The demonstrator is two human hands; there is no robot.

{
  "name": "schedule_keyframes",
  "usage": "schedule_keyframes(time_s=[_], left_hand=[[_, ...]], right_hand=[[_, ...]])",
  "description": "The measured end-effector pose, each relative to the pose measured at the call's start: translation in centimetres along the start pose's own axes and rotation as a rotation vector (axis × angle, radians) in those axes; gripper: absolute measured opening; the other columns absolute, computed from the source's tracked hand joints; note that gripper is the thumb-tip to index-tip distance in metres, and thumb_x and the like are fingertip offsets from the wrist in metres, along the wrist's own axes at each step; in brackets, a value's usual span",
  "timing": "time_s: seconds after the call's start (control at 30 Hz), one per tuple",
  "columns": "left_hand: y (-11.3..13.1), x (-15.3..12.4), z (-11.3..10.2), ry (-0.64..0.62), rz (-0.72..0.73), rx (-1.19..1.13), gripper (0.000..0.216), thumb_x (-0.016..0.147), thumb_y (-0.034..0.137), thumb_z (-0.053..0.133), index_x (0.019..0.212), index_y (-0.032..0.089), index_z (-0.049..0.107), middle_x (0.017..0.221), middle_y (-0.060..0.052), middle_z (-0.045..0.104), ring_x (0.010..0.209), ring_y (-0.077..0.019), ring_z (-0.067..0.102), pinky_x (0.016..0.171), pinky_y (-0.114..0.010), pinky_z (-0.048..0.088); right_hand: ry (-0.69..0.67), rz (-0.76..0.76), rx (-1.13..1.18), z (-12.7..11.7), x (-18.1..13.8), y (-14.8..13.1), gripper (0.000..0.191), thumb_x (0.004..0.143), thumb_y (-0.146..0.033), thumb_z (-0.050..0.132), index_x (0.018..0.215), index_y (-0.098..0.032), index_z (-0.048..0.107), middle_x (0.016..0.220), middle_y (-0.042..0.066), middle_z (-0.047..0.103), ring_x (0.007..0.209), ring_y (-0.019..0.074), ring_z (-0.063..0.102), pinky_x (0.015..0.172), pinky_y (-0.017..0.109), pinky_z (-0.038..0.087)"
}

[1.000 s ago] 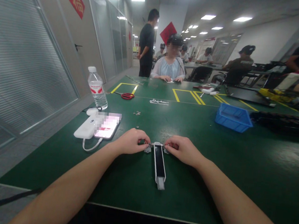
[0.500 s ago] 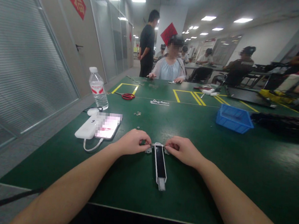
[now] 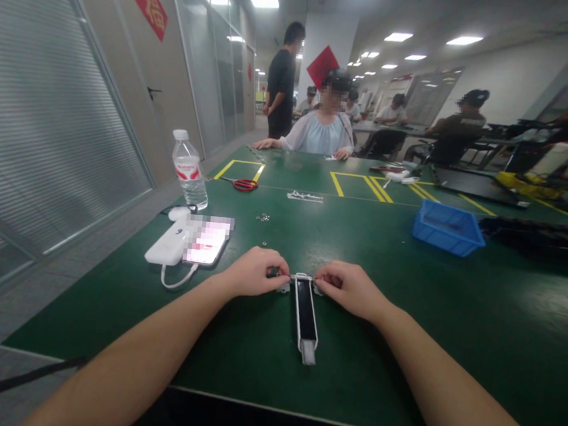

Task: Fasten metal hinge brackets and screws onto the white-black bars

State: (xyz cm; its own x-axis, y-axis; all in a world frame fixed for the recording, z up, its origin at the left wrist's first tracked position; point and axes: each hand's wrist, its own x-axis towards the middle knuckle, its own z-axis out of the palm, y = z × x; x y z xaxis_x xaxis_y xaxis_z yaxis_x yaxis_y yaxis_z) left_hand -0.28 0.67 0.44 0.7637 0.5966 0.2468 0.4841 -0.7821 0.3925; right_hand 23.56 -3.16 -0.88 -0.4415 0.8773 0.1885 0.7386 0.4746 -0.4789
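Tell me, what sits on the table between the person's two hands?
In the head view, the far end of a long black strip with small metal tabs lies between the left hand and right hand, both pinching it.

Glossy black strip in a pale metal frame (image 3: 305,315) on a matt green bench mat (image 3: 406,305); clear plastic water bottle (image 3: 190,169); blue plastic bin (image 3: 447,227).

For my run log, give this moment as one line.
left hand: pinching strip's far end | right hand: pinching same end | strip: flat on table
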Motion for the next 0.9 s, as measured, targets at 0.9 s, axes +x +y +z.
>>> schedule_keyframes(time_s=[0.9], left_hand=[[0.05,0.02,0.09,0.015,-0.018,0.015,0.011,0.08,0.023,0.058,0.082,0.018,0.067,0.075,0.001,0.066,0.065,-0.0098,0.056,0.068,-0.024,0.039]], right_hand=[[0.018,-0.011,0.01,0.27,0.03,0.07,0.01,0.081,-0.018,0.056,0.08,-0.018,0.066,0.066,0.0,0.054,0.06,0.011,0.048,0.058,0.024,0.036]])
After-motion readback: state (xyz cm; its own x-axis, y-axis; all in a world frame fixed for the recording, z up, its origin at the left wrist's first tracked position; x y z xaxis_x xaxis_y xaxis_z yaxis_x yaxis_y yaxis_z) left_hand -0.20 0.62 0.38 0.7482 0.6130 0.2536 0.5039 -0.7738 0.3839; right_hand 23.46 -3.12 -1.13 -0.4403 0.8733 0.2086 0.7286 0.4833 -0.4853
